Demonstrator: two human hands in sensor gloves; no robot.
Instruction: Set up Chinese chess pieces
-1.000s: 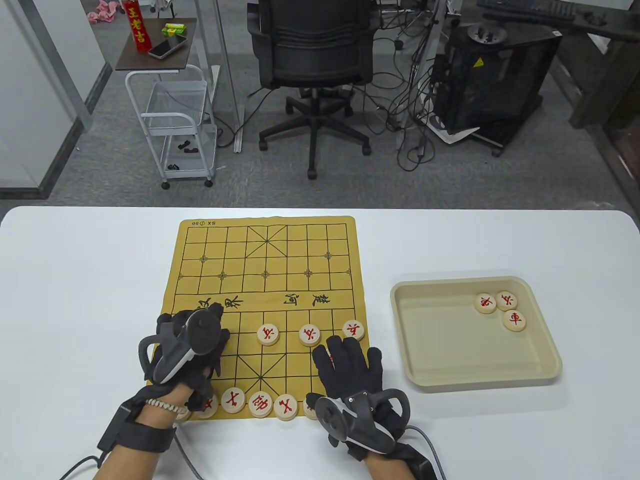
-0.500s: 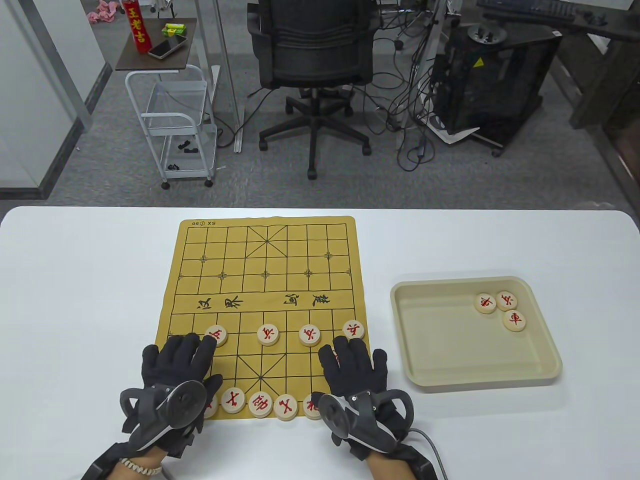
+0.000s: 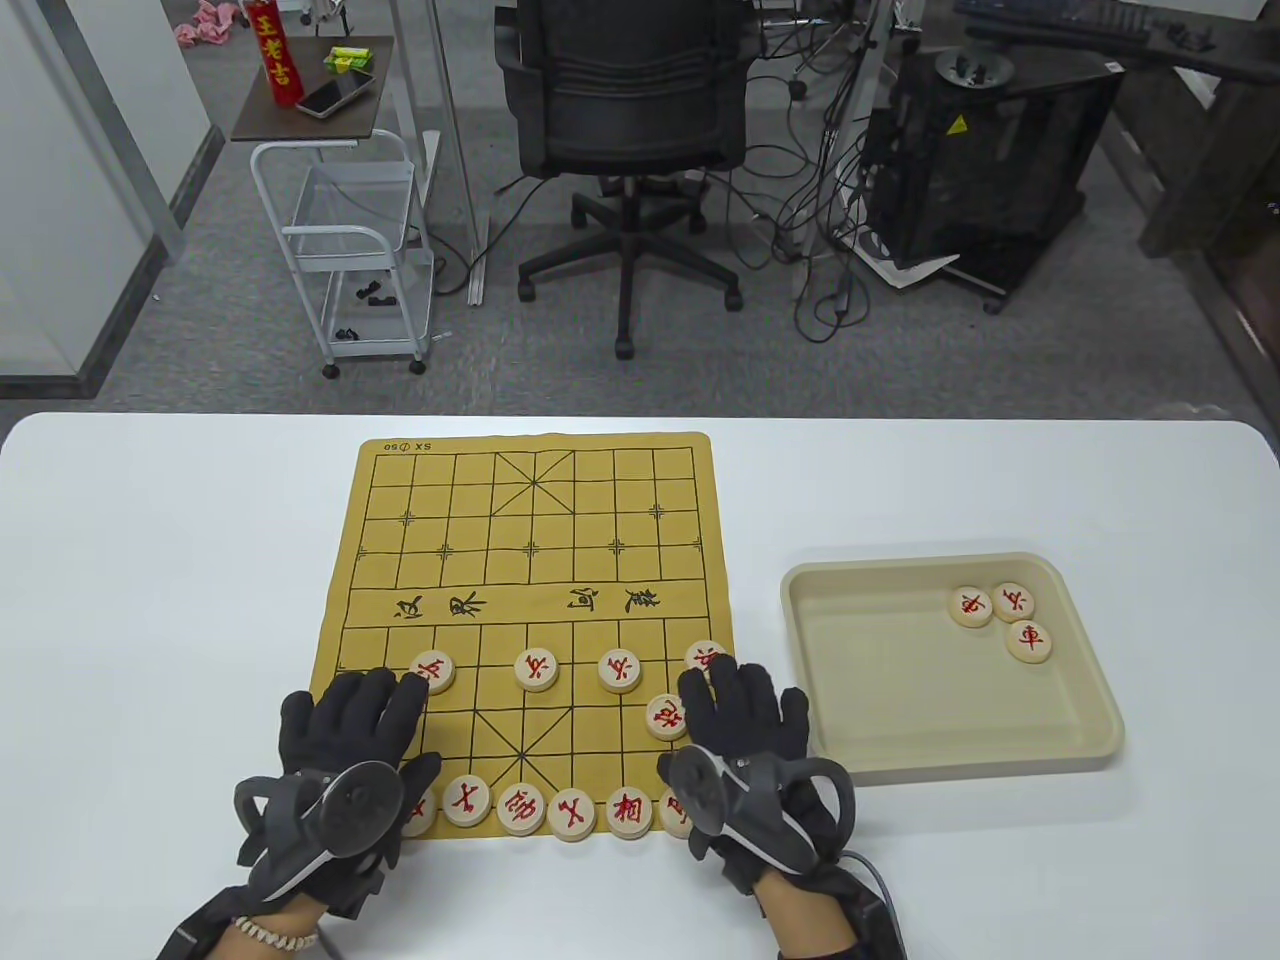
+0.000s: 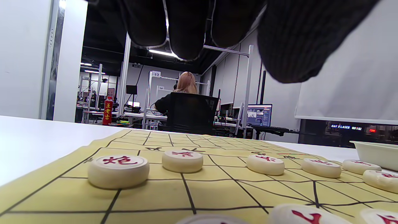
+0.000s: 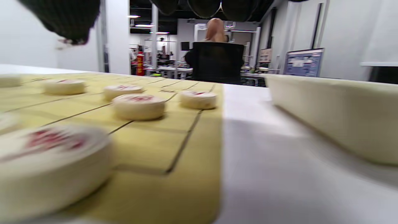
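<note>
On the surface (image 3: 150,560): yellow xiangqi board (image 3: 530,540), beige tray (image 3: 1090,740) beside it.
Pieces: red-lettered discs (image 3: 535,669) ranged on near ranks; three (image 3: 1028,640) kept in tray.
Left hand (image 3: 345,715): fingers spread flat, nothing held.
Right hand (image 3: 745,715): grip spread, nothing held.

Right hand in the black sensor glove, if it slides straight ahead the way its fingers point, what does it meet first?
Probably the round cream wooden piece with a red character at the yellow board's right edge; the right hand has fingertips overlapping it from above, though contact is unclear.
</note>
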